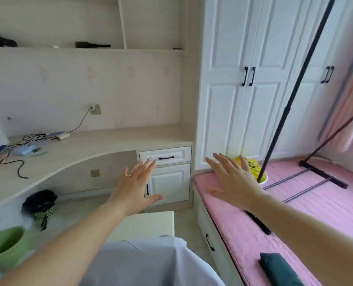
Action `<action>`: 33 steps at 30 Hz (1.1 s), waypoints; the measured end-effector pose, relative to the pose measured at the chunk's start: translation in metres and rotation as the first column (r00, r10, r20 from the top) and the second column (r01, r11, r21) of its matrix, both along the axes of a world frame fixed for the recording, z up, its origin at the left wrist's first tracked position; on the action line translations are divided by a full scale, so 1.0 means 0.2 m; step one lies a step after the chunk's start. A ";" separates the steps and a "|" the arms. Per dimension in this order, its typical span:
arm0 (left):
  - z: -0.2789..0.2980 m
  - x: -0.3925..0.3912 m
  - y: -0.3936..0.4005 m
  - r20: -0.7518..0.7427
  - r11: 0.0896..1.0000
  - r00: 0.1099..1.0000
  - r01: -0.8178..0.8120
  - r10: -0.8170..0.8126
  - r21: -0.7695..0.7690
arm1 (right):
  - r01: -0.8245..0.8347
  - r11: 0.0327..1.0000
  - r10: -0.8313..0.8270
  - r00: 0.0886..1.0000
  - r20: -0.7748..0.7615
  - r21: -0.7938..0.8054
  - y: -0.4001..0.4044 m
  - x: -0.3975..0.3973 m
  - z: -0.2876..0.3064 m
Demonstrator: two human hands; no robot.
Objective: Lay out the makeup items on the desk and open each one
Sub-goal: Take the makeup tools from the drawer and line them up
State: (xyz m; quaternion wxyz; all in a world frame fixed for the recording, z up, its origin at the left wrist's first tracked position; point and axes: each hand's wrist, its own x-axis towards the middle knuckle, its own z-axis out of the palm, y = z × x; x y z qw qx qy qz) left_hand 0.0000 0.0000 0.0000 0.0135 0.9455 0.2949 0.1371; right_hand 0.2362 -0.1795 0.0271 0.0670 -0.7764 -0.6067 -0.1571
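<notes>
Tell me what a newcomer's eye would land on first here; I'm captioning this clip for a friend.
Two bare hands, the left hand and right hand, stretch forward open and hold nothing. At right lies a pink mattress with a yellow bag at its far end, below the white wardrobe. At left, tangled cables lie on the curved desk.

Bare desk [113,141] right half; cable tangle [26,141] at left.
</notes>
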 end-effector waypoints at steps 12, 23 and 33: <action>-0.50 0.85 0.04 0.044 0.906 0.987 -0.127 0.158 -0.403 | -0.013 0.984 -0.030 0.971 -0.239 -0.176 0.12 0.73 -0.58; -0.61 1.27 0.21 0.082 0.803 0.945 -0.221 0.316 -0.553 | -0.148 0.950 0.050 0.941 -0.336 -0.273 0.53 1.22 -0.68; -0.80 1.43 0.82 0.093 0.702 0.875 -0.313 0.475 -0.639 | -0.256 0.905 0.129 0.926 -0.356 -0.340 1.28 1.46 -0.78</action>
